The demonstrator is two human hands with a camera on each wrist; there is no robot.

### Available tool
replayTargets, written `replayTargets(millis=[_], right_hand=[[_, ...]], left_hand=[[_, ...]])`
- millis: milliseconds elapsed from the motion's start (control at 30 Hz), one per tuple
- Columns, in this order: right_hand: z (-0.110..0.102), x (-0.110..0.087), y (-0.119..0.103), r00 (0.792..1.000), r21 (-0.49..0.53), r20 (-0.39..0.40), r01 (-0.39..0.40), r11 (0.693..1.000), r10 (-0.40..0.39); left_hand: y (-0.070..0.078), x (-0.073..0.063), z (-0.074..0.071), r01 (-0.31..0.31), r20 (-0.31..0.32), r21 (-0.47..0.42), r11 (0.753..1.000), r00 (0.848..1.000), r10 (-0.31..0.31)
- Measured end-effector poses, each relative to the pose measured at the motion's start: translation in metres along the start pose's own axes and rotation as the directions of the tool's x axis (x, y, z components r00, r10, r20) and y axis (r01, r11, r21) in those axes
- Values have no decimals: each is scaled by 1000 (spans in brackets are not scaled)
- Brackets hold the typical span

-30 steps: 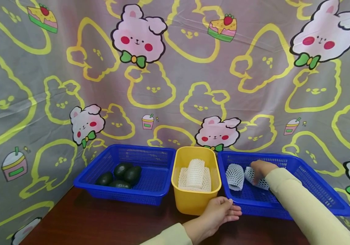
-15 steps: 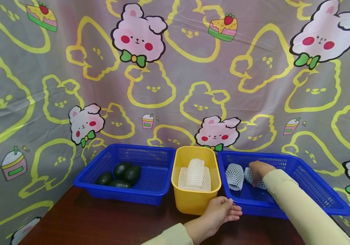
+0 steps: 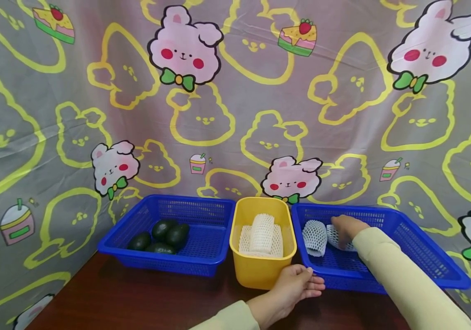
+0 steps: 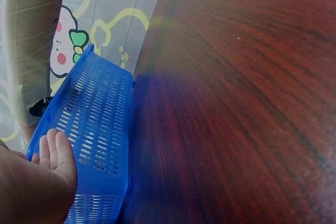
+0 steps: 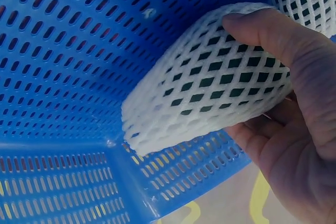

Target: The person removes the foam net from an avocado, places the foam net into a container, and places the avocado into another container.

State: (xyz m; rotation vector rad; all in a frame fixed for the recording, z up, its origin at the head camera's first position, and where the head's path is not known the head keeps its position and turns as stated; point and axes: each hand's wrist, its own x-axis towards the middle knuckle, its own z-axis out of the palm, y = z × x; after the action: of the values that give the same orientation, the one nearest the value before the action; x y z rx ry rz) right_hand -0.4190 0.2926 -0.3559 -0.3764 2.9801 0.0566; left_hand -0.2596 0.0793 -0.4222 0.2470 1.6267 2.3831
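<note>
My right hand (image 3: 347, 229) grips an avocado in a white foam net (image 5: 210, 85) inside the right blue basket (image 5: 63, 77). In the right wrist view its thumb lies over the net, with fingers underneath; dark green shows through the mesh. Just left of it in the head view lies another netted avocado (image 3: 314, 237). My left hand (image 3: 287, 293) is at that basket's front left corner, fingers extended and thumb at the rim. The left wrist view shows those fingers (image 4: 64, 156) beside the slotted blue wall.
A yellow bin (image 3: 262, 272) holding several white foam nets (image 3: 262, 233) stands between the two baskets. The left blue basket (image 3: 206, 243) contains several bare avocados (image 3: 177, 235). All stand on a dark reddish-brown table (image 3: 157, 298), before a patterned curtain (image 3: 219, 151).
My right hand has shifted slightly left with the netted avocado, closer to the other netted one. The left hand stays at the basket corner.
</note>
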Motion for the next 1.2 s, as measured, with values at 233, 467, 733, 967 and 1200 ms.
replayTargets(millis=[233, 467, 733, 967, 1200], right_hand=[[-4, 1, 3, 1000, -2, -5, -3, 1000, 3], [-13, 1, 7, 1000, -16, -28, 9, 1000, -10], [-30, -7, 2, 999, -56, -18, 39, 998, -40], [-50, -17, -10, 997, -57, 33, 64, 996, -63], [-67, -28, -15, 992, -9, -9, 123, 992, -123]], left_hand=[[1, 0, 1, 6, 4, 3, 1000, 1000, -7], [0, -1, 1, 5, 4, 5, 1000, 1000, -5], [-2, 0, 1, -5, 3, 4, 1000, 1000, 5], [-2, -1, 0, 4, 0, 1, 1000, 1000, -4], [0, 0, -1, 4, 7, -1, 1000, 1000, -4]])
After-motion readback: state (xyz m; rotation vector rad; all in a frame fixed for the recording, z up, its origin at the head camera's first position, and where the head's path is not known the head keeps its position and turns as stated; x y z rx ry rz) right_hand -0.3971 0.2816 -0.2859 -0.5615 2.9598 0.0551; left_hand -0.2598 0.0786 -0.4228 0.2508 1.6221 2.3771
